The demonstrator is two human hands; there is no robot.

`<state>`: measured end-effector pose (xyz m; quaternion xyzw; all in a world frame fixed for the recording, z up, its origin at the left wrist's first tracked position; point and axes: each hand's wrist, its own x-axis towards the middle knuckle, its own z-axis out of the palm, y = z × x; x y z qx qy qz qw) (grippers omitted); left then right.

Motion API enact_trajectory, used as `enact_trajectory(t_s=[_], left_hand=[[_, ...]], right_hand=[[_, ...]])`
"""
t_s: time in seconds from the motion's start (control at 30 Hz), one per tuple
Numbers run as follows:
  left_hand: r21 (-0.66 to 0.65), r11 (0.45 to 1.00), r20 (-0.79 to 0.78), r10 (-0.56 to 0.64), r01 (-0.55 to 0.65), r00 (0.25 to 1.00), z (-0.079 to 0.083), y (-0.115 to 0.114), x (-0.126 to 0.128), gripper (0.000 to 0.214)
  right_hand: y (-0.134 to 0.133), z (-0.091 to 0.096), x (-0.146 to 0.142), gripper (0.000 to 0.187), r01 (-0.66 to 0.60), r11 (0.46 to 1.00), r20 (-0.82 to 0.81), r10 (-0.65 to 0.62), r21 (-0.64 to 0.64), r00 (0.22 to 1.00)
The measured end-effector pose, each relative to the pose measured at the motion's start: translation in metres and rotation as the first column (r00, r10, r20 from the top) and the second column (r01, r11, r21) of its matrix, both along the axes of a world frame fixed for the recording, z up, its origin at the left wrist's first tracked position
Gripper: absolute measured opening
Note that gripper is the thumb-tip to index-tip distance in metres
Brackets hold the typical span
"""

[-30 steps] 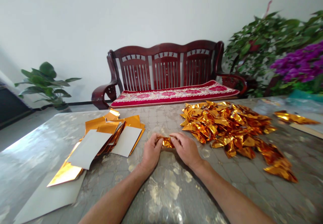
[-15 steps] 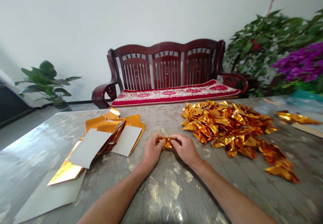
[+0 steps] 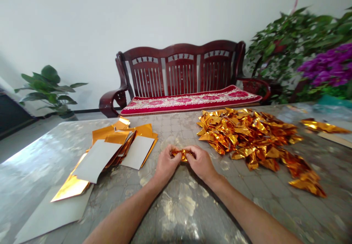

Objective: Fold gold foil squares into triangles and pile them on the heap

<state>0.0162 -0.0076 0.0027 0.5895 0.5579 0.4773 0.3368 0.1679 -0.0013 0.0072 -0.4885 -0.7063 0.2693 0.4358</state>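
Observation:
Between my two hands is a small folded piece of gold foil paper (image 3: 183, 155), just above or on the table at the middle. My left hand (image 3: 167, 163) pinches its left end, thumb towards me. On the other end, my right hand (image 3: 201, 163) is closed with thumb and fingers. The fingers cover much of the piece. To the right lies a heap of folded gold foil pieces (image 3: 244, 134), with a trail of them running towards me. Flat gold foil sheets (image 3: 115, 137) with pale backs are stacked loosely on the left.
A large pale sheet (image 3: 55, 211) lies at the table's front left. Clear plastic (image 3: 295, 112) and another folded foil piece (image 3: 324, 126) are at the far right. Beyond the patterned table (image 3: 176, 214) stands a dark red wooden bench (image 3: 181, 71), with plants on both sides.
Both hands keep their grip on the foil piece, and its middle looks slightly differently shaped between the thumbs. The view has shifted very slightly. The heap and sheets lie as before.

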Motion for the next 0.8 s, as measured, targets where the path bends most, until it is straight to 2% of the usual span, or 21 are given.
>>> enact_trajectory(t_s=[0.27,0.47,0.8], left_hand=[[0.007,1.000,-0.010,0.004,-0.004,1.000,0.000,-0.004,0.002,0.008],[0.057,0.998,-0.078,0.027,-0.023,0.997,0.003,-0.008,0.005,0.006],[0.065,0.996,-0.157,0.070,-0.061,0.985,0.005,-0.012,0.008,0.004]], right_hand=[[-0.001,0.000,-0.002,0.024,0.004,0.997,0.011,-0.005,0.074,1.000],[-0.004,0.000,-0.003,0.024,0.014,0.990,0.070,-0.024,0.142,0.997],[-0.009,0.003,-0.009,0.023,0.004,0.984,0.167,-0.034,0.177,0.985]])
